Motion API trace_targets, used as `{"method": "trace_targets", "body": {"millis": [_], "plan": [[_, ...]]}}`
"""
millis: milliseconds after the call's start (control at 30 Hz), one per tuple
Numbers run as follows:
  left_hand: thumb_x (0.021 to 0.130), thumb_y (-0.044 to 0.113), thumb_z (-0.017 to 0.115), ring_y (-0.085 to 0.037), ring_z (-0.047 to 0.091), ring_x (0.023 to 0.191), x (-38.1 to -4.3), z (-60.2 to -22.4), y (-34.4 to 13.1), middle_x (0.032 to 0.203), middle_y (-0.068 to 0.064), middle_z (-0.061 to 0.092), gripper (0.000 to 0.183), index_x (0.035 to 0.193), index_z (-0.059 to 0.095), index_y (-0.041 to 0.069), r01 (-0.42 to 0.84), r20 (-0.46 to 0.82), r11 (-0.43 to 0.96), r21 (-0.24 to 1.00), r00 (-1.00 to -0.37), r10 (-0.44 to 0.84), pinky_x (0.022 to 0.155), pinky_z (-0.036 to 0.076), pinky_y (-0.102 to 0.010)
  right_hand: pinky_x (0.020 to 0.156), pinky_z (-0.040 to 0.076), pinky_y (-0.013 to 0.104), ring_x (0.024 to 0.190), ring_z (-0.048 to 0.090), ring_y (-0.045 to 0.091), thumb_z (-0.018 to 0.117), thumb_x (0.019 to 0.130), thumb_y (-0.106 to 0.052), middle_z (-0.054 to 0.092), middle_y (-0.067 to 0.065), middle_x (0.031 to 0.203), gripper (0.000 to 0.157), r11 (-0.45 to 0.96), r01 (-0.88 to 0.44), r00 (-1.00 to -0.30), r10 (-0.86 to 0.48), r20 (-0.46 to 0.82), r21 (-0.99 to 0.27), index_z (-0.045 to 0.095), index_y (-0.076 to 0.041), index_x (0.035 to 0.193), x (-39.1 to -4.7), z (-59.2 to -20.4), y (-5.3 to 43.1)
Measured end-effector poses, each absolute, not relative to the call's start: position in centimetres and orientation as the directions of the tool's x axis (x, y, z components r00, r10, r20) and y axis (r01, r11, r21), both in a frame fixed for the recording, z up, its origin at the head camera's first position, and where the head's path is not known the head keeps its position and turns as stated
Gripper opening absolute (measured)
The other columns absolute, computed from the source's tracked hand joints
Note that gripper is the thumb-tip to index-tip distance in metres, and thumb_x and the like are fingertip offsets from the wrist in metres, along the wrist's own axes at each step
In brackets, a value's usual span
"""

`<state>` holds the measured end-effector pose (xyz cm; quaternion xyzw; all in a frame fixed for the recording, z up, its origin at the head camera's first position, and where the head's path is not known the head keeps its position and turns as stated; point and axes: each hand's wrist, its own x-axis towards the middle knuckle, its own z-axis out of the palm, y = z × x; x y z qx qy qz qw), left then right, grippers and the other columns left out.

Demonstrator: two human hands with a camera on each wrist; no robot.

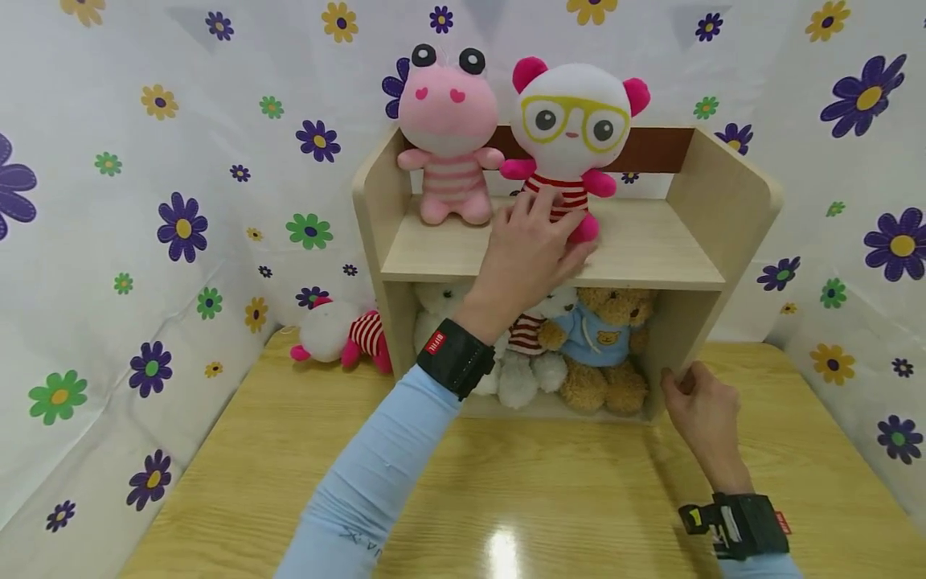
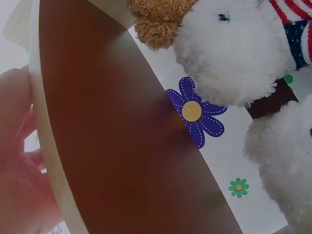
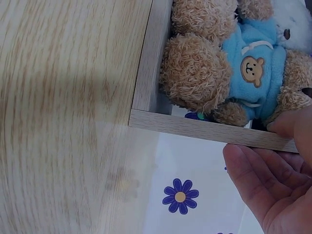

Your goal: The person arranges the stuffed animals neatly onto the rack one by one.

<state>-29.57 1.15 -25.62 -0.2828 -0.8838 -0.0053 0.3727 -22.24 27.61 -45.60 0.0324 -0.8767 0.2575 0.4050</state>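
Observation:
A small two-tier wooden shelf [image 1: 553, 283] stands on the table. On its upper board a white plush panda [image 1: 575, 88] with yellow glasses and a striped shirt sits upright. My left hand [image 1: 524, 253] holds the panda's lower body, its fingers in front of the striped belly and hiding one leg. A pink plush hippo [image 1: 452, 121] sits to the left of the panda. My right hand [image 1: 702, 410] pinches the front edge of the shelf's right side panel [image 3: 214, 130], thumb inside and fingers outside.
In the lower tier sit a brown teddy bear [image 1: 600, 338] in a blue hoodie and white plush toys [image 2: 234, 44], partly hidden by my left arm. Another plush panda [image 1: 329, 334] lies on the table [image 1: 550, 482] left of the shelf. Flower-patterned cloth [image 1: 239, 121] hangs behind and at both sides.

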Motion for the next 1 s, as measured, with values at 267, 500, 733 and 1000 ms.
{"method": "trace_targets", "body": {"millis": [267, 500, 733, 1000], "plan": [[0.101, 0.067, 0.042, -0.023, 0.057, 0.118, -29.9, -25.7, 1.2, 0.127, -0.005, 0.061, 0.061, 0.129, 0.068, 0.02, 0.477, 0.658, 0.858, -0.193, -0.585, 0.473, 0.091, 0.046, -0.039, 0.044, 0.029, 0.021, 0.047, 0.026, -0.016, 0.074, 0.087, -0.008, 0.057, 0.008, 0.053, 0.023, 0.863, -0.231, -0.703, 0.172, 0.69, -0.45, 0.06, -0.002, 0.069, -22.0, -45.6, 27.5], [0.1, 0.066, 0.046, -0.022, 0.059, 0.122, -30.2, -25.7, 1.2, 0.132, -0.005, 0.063, 0.061, 0.126, 0.067, 0.015, 0.506, 0.634, 0.854, -0.123, -0.622, 0.46, 0.097, 0.049, -0.039, 0.041, 0.028, 0.019, 0.047, 0.022, -0.022, 0.073, 0.088, -0.008, 0.055, 0.008, 0.052, 0.023, 0.862, -0.253, -0.698, 0.152, 0.7, -0.439, 0.06, -0.003, 0.069, -22.1, -45.9, 27.5], [0.102, 0.066, 0.041, -0.02, 0.054, 0.136, -30.4, -25.5, 1.0, 0.145, -0.004, 0.059, 0.064, 0.136, 0.062, 0.017, 0.535, 0.573, 0.845, -0.021, -0.686, 0.448, 0.114, 0.042, -0.042, 0.042, 0.029, 0.02, 0.046, 0.024, -0.019, 0.073, 0.088, -0.009, 0.056, 0.008, 0.053, 0.022, 0.862, -0.247, -0.705, 0.154, 0.692, -0.443, 0.06, -0.002, 0.071, -22.1, -45.9, 27.4], [0.102, 0.056, 0.051, -0.022, 0.063, 0.123, -28.7, -25.6, 0.4, 0.132, -0.004, 0.067, 0.051, 0.132, 0.067, 0.017, 0.66, 0.675, 0.751, -0.013, -0.549, 0.494, 0.102, 0.051, -0.04, 0.041, 0.028, 0.021, 0.044, 0.024, -0.015, 0.072, 0.089, -0.008, 0.052, 0.006, 0.05, 0.026, 0.872, -0.25, -0.708, 0.131, 0.694, -0.42, 0.058, -0.005, 0.067, -21.9, -45.7, 27.3]]}}
